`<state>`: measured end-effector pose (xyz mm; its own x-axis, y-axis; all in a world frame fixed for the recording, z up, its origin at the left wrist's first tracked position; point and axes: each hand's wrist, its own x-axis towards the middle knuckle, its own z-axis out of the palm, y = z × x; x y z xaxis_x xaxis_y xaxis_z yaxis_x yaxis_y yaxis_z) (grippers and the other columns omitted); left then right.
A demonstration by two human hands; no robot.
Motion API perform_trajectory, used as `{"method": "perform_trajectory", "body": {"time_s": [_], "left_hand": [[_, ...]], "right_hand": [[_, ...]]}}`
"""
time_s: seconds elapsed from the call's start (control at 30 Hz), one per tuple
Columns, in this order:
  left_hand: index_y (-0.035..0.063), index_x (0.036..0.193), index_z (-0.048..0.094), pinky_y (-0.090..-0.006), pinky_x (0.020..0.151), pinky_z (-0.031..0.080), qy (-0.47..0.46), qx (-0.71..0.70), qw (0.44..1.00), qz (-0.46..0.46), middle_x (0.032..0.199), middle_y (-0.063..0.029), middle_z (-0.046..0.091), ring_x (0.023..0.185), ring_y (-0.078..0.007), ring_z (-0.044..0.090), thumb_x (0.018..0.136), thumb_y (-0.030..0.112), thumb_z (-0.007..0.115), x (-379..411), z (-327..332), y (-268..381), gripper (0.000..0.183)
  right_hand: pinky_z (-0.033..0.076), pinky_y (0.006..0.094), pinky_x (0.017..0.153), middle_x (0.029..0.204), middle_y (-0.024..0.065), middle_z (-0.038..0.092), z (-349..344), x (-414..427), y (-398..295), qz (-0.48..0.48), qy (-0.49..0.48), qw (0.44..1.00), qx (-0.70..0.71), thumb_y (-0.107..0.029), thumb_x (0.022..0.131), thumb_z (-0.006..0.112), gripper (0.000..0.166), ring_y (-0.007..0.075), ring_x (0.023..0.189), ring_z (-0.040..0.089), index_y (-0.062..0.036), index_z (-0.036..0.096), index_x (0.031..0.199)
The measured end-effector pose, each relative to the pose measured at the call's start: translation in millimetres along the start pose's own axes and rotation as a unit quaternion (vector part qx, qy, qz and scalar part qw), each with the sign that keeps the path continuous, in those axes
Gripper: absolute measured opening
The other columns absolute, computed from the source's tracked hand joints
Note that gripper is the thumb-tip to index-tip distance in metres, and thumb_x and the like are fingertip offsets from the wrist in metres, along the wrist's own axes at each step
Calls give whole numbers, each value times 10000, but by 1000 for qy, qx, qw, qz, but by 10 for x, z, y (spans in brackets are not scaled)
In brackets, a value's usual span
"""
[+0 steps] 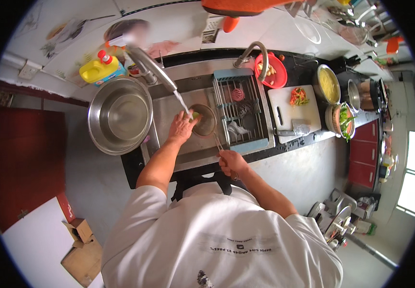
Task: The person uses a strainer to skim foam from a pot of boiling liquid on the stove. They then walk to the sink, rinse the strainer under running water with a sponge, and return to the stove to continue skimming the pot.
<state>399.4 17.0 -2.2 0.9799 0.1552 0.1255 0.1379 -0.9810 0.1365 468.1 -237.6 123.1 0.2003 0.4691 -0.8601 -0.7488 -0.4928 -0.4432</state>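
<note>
My left hand (183,126) is inside the near-left rim of a metal bowl (207,120) in the sink. Its fingers and thumb curl around a light green object (195,115), mostly covered, too hidden to name. Water (183,102) runs from the left faucet (160,77) onto these fingers. At the sink's front edge, my right hand (232,162) is closed around a slim metal utensil (218,141), perhaps tongs. Its narrow prongs point away from me, towards the bowl. The steel sink basin (168,140) surrounds the bowl.
A large steel basin (97,118) holding water stands left. Over the sink's right side sits a drying rack (249,146). Farther right, a cutting board (279,95) carries a cleaver (299,129) and chopped peppers (298,96). A red bowl (283,77) and the right faucet (259,45) stand behind.
</note>
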Motion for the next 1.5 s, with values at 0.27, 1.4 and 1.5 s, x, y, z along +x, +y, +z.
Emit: {"method": "perform_trajectory", "body": {"time_s": [0.27, 1.4, 1.5], "left_hand": [[117, 1247, 588, -418, 587, 515, -40, -432, 837, -332, 975, -171, 640, 760, -283, 642, 863, 318, 667, 51, 437, 899, 440], [367, 1413, 511, -447, 942, 497, -83, 46, 991, 92, 1433, -56, 451, 1147, -334, 559, 927, 104, 462, 353, -204, 51, 555], [289, 1410, 532, -458, 960, 489, -152, -87, 983, -50, 1442, -133, 447, 1151, -360, 573, 888, 232, 550, 111, -161, 402, 525]], "right_hand": [[348, 289, 372, 667, 26, 469, -184, 93, -37, 23, -45, 998, -22, -308, 1004, 489, 245, 123, 441, 407, -68, 526, 971], [273, 236, 361, 674, -12, 417, -332, -92, -180, 62, -129, 981, 135, -304, 1027, 483, 264, 75, 441, 314, -41, 513, 1040], [288, 238, 359, 673, -8, 425, -309, -133, -166, 55, -110, 985, 122, -301, 1026, 485, 259, 75, 437, 326, -44, 509, 1021]]}}
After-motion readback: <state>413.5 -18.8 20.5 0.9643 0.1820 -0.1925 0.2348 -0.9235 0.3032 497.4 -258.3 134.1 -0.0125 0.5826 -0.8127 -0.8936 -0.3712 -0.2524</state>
